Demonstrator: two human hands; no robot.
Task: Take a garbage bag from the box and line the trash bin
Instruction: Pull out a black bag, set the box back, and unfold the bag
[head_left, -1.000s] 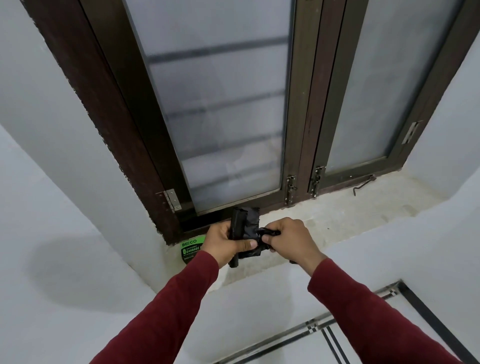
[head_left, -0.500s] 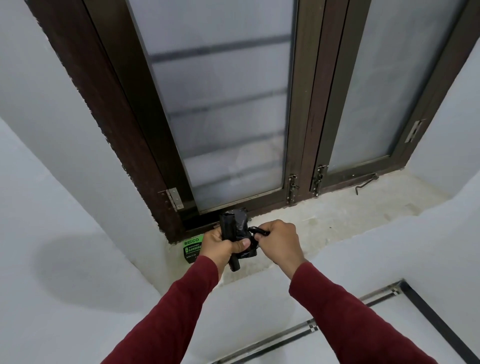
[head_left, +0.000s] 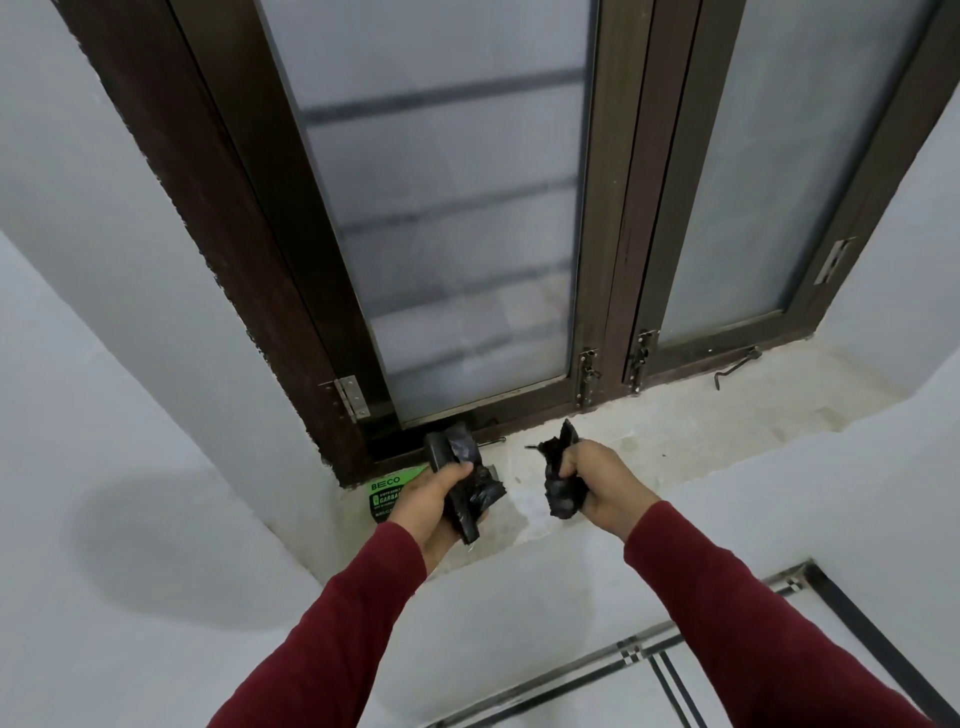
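My left hand (head_left: 434, 501) grips a black roll of garbage bags (head_left: 457, 470) over the window sill. My right hand (head_left: 597, 486) is closed around a separate crumpled black garbage bag (head_left: 558, 491), held apart from the roll with a clear gap between them. The green garbage bag box (head_left: 387, 493) lies on the sill at the left corner, partly hidden behind my left hand. No trash bin is in view.
The stone window sill (head_left: 675, 436) runs to the right under a dark-framed window (head_left: 608, 208) with frosted panes. White walls close in on both sides. A tiled floor with dark stripes (head_left: 727, 654) shows at the lower right.
My hands were together on the roll; now they have pulled apart, the right hand moving right with a torn-off bag while the left keeps the roll.
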